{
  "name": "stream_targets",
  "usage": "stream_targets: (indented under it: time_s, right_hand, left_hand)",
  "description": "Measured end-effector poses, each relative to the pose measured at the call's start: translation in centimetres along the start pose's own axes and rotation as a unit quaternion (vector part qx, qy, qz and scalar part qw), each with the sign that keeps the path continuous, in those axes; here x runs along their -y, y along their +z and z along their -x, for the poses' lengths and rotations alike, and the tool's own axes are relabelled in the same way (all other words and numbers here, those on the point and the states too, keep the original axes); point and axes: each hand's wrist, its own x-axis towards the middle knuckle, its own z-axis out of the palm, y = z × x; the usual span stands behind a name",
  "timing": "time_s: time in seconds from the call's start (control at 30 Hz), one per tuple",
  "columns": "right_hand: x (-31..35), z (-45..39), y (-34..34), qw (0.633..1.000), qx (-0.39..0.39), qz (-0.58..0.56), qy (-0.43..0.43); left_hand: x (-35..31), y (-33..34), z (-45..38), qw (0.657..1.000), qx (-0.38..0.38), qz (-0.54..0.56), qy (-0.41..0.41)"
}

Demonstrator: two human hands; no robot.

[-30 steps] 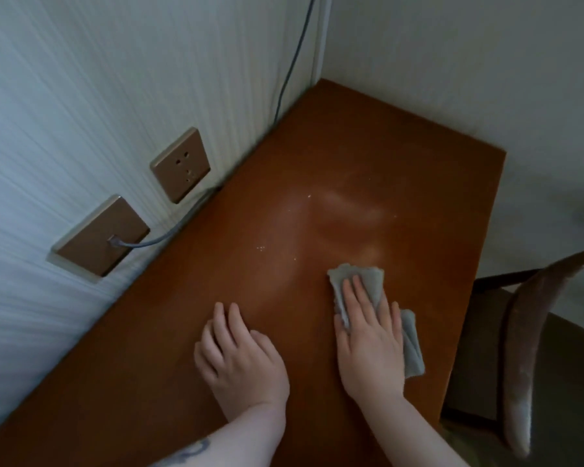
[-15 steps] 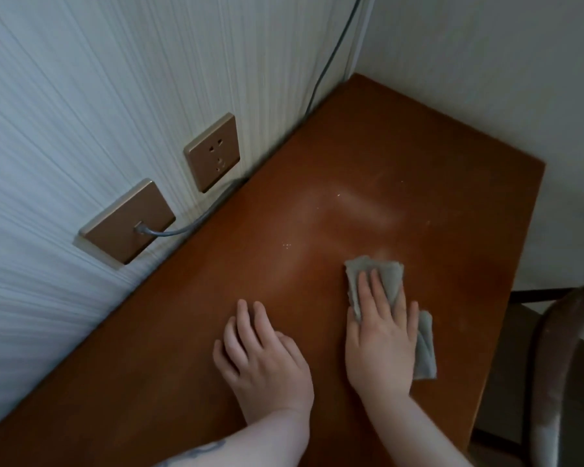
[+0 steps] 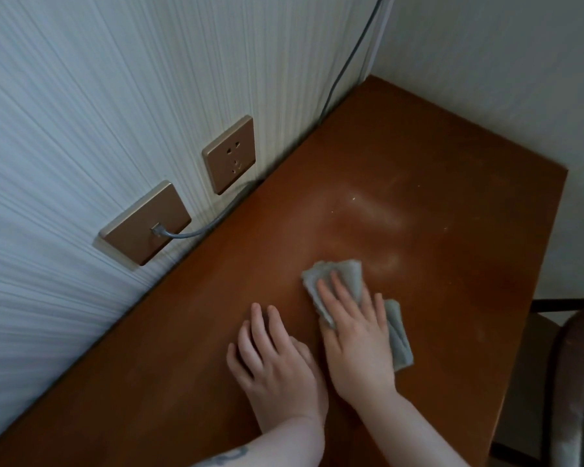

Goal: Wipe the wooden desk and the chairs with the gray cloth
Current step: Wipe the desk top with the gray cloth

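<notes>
The wooden desk fills the middle of the head view, reddish brown, set into a wall corner. A folded gray cloth lies flat on it. My right hand presses down on the cloth with straight fingers, and the cloth shows beyond the fingertips and to the right of the palm. My left hand rests flat on the bare wood just left of it, fingers straight. A dusty pale smear with small crumbs lies beyond the cloth. A chair stands at the desk's right edge.
Two bronze wall plates sit on the left wall: a power socket and a data plate with a gray cable plugged in. Another cable runs up the wall corner. The desk's right edge drops off beside the chair.
The view has shifted so the desk and sockets sit further right in frame. My right hand has slid the cloth a little left, towards the left hand, which stays flat.
</notes>
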Motion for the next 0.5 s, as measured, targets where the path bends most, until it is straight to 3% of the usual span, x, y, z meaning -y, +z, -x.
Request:
stream_targets:
  time_s: [0.1, 0.17, 0.23, 0.33, 0.4, 0.5]
  right_hand:
    - [1.8, -1.8, -0.2, 0.98, 0.113, -0.039, -0.161]
    - [1.9, -4.5, -0.4, 0.968, 0.132, -0.024, -0.213]
    - [1.0, -6.2, -0.4, 0.982, 0.091, 0.018, -0.167]
    - [-0.7, -5.2, -0.5, 0.999, 0.003, 0.043, -0.02]
    - [-1.3, -2.9, -0.2, 0.999, -0.007, 0.052, -0.009]
    - [-1.3, 0.8, 0.3, 0.994, 0.011, 0.079, -0.073]
  left_hand:
    - [0.1, 0.1, 0.1, 1.0, 0.012, -0.009, -0.002]
    - [-0.1, -0.1, 0.2, 1.0, 0.012, -0.001, -0.005]
    - [-0.1, -0.3, 0.3, 1.0, 0.009, 0.01, -0.008]
    - [-0.2, -1.0, 0.1, 0.999, 0.022, 0.029, -0.024]
    - [-0.3, -1.6, -0.3, 0.996, 0.027, 0.073, -0.042]
    - [1.8, -3.1, 0.2, 0.98, 0.014, 0.197, -0.038]
